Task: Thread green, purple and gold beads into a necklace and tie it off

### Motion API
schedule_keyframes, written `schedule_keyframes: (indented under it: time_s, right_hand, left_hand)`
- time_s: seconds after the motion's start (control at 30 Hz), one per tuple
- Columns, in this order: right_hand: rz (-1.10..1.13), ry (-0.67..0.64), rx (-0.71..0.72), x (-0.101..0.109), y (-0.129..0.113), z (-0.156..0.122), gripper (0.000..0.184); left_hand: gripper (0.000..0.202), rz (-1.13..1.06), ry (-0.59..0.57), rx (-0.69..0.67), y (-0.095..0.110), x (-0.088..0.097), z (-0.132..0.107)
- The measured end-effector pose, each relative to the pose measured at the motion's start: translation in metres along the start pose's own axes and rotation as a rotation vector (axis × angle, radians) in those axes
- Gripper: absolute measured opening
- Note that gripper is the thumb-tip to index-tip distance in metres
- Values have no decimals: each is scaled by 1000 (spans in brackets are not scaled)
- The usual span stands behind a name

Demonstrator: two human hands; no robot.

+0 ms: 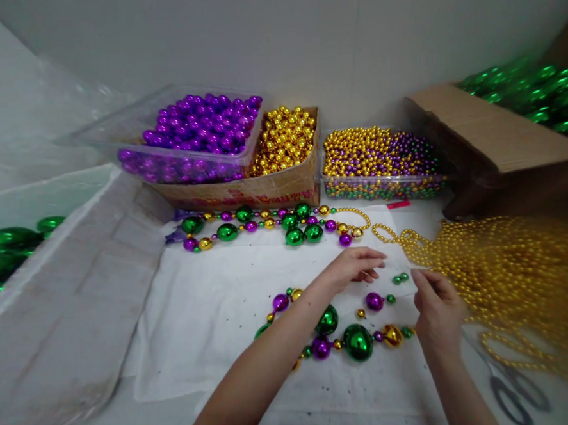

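Observation:
My left hand (357, 266) hovers over the white cloth (203, 313), fingers stretched to the right and apart, with nothing visible in them. To its right, my right hand (439, 309) has thumb and forefinger pressed together; whatever is between them is too small to make out. A strand of large beads, with a big green bead (358, 342) and a gold bead (392, 335), runs from under my left forearm to beside my right hand. Between the hands lie small green beads (400, 278), a purple bead (374, 302) and a small gold bead (361, 313).
Behind are a clear bin of purple beads (201, 124), a carton of gold beads (286, 135) and a tub of small mixed beads (371, 152). A beaded necklace (227, 232) lies before them. Gold bead strings (513, 269) and scissors (516, 390) are at right.

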State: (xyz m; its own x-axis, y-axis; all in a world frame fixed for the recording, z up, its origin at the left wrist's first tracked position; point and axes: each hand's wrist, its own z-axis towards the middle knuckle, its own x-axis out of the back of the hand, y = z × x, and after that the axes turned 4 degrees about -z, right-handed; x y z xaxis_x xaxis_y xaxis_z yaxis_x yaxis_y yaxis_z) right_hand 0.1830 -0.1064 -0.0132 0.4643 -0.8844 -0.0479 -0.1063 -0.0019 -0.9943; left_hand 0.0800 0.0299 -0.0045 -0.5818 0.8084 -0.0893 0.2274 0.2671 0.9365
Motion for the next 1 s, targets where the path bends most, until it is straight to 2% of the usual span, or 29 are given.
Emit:
schedule_keyframes:
  time_s: [0.07,0.13,0.23,0.3,0.37,0.43,0.5,0.53,0.67,0.73,0.8,0.87,0.93,1.0]
  right_hand:
    - [134,42,-35,3,-5,2,33]
    - [252,27,-63,5,-10,1,30]
    - [319,-48,-92,5,-18,-3,30]
    - [321,-65,-111,5,-24,-6,32]
    - [312,-38,-116,8,-30,-8,32]
    - [312,-4,-127,12,-36,-9,30]
    - [317,9,-137,14,-42,-9,28]
    - [318,7,-141,15,-45,-9,27]
    - [273,-43,-104,8,-52,-15,26]
    - [253,-58,-64,2,-54,-20,27]
    - [213,-46,-5,-2,-57,-27,25]
    - [118,-22,80,-4,-61,-35,22]
    - [-14,1,203,-5,-64,-44,20]
    - [-105,0,341,-6,-67,-51,19]
  left_hand:
    - [25,419,177,-96,5,10,14]
    - [26,590,305,-182,7,17,31]
    - [40,662,330,-249,6,19,54]
    - [36,667,336,-257,5,20,63]
    - [27,627,361,-253,7,24,62]
    - [29,568,385,-237,10,30,51]
    - [37,396,350,-207,13,36,31]
    - [39,234,300,-189,13,39,19]
    - [40,-649,86,-145,3,42,-24]
    - [38,-859,58,-140,-4,40,-35]
    - [32,-1013,87,-135,-8,37,-40]
    - [22,-1134,169,-102,-10,33,-42]
    - [15,-1214,254,-34,-8,30,-42]
    - [18,-1255,297,30,-5,26,-43]
